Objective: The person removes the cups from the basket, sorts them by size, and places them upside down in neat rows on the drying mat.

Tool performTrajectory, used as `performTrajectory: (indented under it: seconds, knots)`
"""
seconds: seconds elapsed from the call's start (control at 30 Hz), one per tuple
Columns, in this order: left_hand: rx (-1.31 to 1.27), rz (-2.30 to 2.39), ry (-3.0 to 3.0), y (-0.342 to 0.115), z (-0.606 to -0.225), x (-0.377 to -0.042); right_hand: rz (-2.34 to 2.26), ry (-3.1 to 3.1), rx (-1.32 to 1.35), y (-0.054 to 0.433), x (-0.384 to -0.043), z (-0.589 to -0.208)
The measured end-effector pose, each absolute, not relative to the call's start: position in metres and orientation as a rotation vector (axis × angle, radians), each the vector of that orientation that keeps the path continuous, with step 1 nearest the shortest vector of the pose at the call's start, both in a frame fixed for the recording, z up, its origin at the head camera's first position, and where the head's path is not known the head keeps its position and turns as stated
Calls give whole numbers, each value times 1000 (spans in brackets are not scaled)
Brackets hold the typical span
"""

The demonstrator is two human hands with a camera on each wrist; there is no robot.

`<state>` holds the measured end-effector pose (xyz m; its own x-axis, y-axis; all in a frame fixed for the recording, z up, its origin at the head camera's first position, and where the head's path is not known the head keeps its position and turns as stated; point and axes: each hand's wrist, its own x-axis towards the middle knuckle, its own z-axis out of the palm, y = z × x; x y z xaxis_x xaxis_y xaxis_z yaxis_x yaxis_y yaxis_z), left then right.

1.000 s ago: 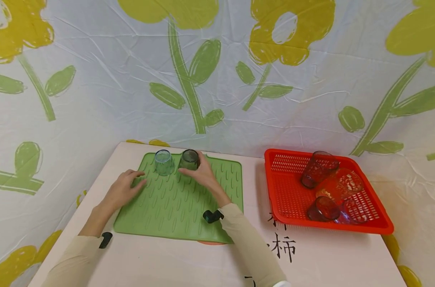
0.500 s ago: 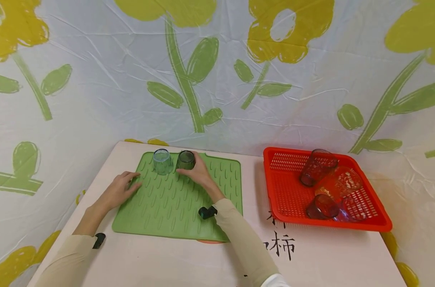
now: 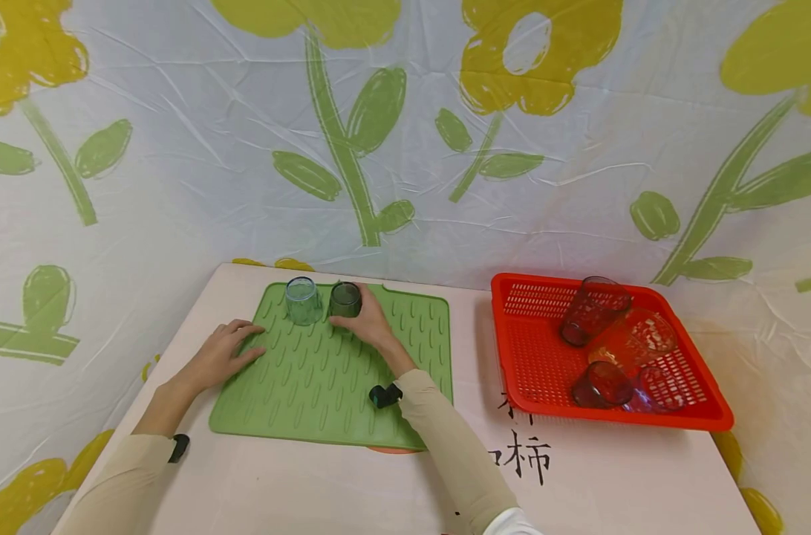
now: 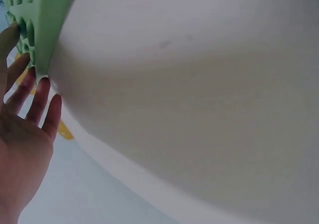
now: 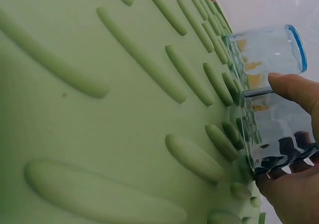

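Observation:
A dark grey glass tumbler (image 3: 344, 301) stands at the back of the green ridged mat (image 3: 325, 371). My right hand (image 3: 368, 319) grips it from the right side; in the right wrist view, the thumb lies on one side of the glass and the fingers curl round the other. Just left of it is a clear, blue-rimmed tumbler (image 3: 303, 301), which no hand touches. My left hand (image 3: 225, 355) lies by the mat's left edge with loosely bent, spread fingers and holds nothing. In the left wrist view, those fingertips (image 4: 54, 104) are close to the mat's edge.
To the right, a red plastic basket (image 3: 502, 357) contains several glasses, among them a tall dark glass (image 3: 589, 316) and a short dark glass (image 3: 602, 385). A pale tabletop (image 3: 298, 483) bears the mat and basket. Behind it hangs a flower-printed cloth (image 3: 245, 186).
My right hand and the grey tumbler have shifted slightly left, nearer the blue-rimmed tumbler, and a little toward me. My left hand has drawn back slightly to the left.

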<state>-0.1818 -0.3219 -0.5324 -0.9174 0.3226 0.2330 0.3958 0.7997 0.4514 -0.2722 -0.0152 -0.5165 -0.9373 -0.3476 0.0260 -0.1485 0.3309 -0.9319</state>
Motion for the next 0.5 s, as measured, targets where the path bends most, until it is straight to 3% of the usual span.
performTrajectory:
  seconds: [0.5]
  knots:
    - [-601,-710,-2783,-322,-541,-179,-1586,2456,-445,-14,-270,-514]
